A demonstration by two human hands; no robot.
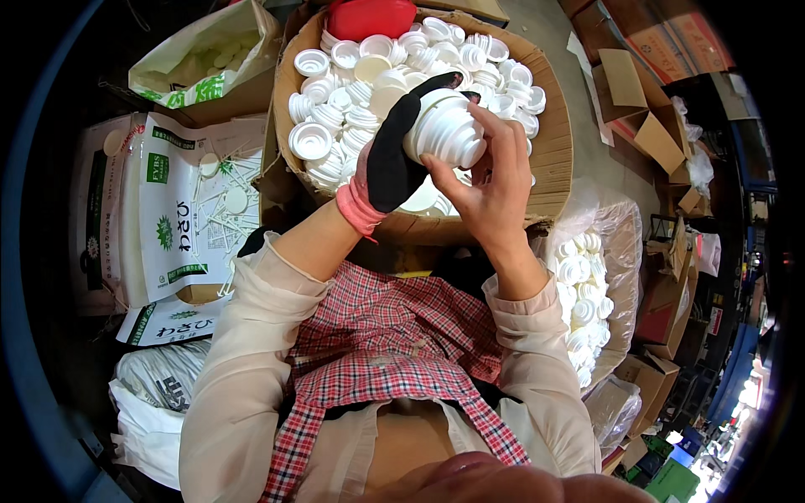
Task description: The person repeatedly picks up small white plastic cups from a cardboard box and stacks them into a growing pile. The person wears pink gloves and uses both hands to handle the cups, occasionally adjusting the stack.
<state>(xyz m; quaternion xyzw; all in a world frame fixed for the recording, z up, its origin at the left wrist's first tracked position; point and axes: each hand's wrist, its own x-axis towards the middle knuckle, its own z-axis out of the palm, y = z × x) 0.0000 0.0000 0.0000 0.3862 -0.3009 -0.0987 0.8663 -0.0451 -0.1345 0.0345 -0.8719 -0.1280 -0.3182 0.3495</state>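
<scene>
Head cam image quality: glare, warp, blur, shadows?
Head view, rim: black vignette, and the blue edge at far left bows; head view, lower right: glare washes out detail; head view, centre: white stepped piece, gloved left hand and bare right hand show no obvious motion blur; head view, left: deep shadow around the white-and-green bag.

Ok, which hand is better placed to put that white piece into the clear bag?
Probably the right hand: it touches the white piece, and the clear bag is on that side. The black-gloved left hand, also on the piece, is farther from the bag.
</scene>
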